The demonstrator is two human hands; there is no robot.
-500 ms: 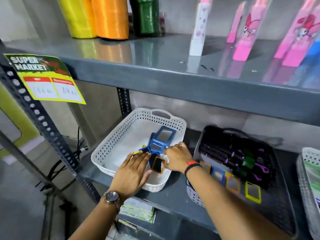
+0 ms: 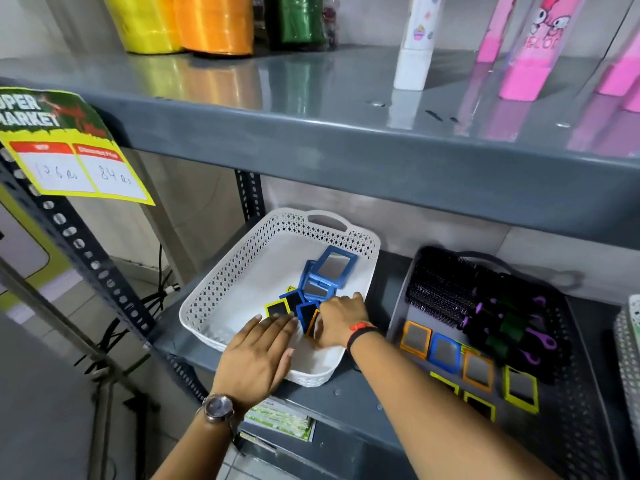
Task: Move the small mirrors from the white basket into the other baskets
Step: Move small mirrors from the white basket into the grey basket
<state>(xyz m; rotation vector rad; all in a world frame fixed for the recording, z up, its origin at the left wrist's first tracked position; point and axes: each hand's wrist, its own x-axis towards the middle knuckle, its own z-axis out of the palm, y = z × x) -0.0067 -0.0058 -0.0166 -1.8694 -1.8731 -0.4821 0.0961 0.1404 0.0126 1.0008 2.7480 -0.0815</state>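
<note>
The white basket [image 2: 221, 292] sits on the lower grey shelf and holds small framed mirrors: a yellow one [image 2: 277, 309], dark blue ones [image 2: 294, 301] and larger light-blue mirrors [image 2: 334, 266]. My right hand [image 2: 341, 320] is inside the basket, fingers pinched on an orange-framed mirror [image 2: 314, 329] standing on edge. My left hand [image 2: 258, 356] lies flat and spread over the basket's near rim, fingertips beside the yellow mirror. The dark grey basket [image 2: 585, 403] to the right holds several orange, blue and yellow small mirrors [image 2: 445, 351].
Black and purple hair brushes [image 2: 485, 306] fill the back of the dark basket. Another white basket [image 2: 628, 344] is at the far right edge. The upper shelf [image 2: 346, 133] overhangs closely, carrying coloured rolls and pink packages. A price tag [image 2: 72, 157] hangs at left.
My right hand has shifted slightly over the orange mirror, tilting it more on edge. The left hand has slid a little toward the yellow mirror. The camera moved closer.
</note>
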